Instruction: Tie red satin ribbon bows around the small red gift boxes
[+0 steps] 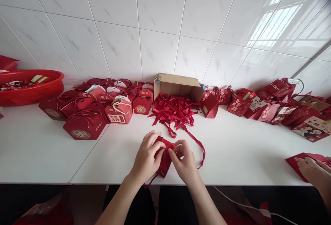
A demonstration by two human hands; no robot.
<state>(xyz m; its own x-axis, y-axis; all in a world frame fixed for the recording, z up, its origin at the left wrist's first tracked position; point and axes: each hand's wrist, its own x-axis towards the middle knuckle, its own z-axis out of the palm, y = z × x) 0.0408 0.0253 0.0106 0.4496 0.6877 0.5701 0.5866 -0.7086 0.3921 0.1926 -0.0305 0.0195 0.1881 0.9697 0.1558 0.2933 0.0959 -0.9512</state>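
Observation:
A small red gift box point(164, 167) stands on the white table in front of me, near the front edge. My left hand point(148, 153) pinches its top from the left, thumb and fingers pressed together. From the right, my right hand point(184, 159) pinches the curved top flap the same way. Between the fingertips the detail is partly hidden. One red ribbon point(202, 145) runs from the ribbon pile point(176, 109) along the right of my right hand. A ribbon end point(150, 183) hangs by the box over the table edge.
A cardboard carton point(178, 79) lies behind the ribbons. Finished-looking red boxes point(86, 123) crowd the left, and red gift bags point(240, 102) line the right. A red basin point(55, 83) stands far left. At right, another person's hands point(310, 170) hold a red box point(294, 163).

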